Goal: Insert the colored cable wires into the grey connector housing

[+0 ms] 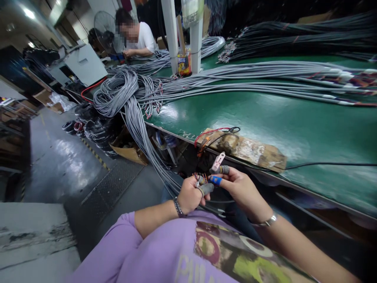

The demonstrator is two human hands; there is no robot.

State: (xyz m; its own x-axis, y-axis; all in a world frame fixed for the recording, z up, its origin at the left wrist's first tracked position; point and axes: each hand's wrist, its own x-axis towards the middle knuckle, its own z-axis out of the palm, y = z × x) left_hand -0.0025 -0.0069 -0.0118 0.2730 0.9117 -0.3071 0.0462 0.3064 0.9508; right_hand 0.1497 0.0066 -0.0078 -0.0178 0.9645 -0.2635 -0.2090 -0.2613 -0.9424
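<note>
My left hand is closed around the end of a grey cable. Thin coloured wires, orange and dark ones among them, fan out above its fingers. My right hand is pinched close beside these wires, with blue tape on the thumb and a grey cover on a finger. A small pale pink piece with dark marks sticks up at the right fingertips; whether they grip it or the wires is hidden. Grey finger covers are also on my left hand. The cable bundle hangs from the table down towards my lap.
Ahead is a green table with long grey cables and a thick coil. A taped cardboard strip with red and black leads lies along its near edge. A person works beyond, near a fan.
</note>
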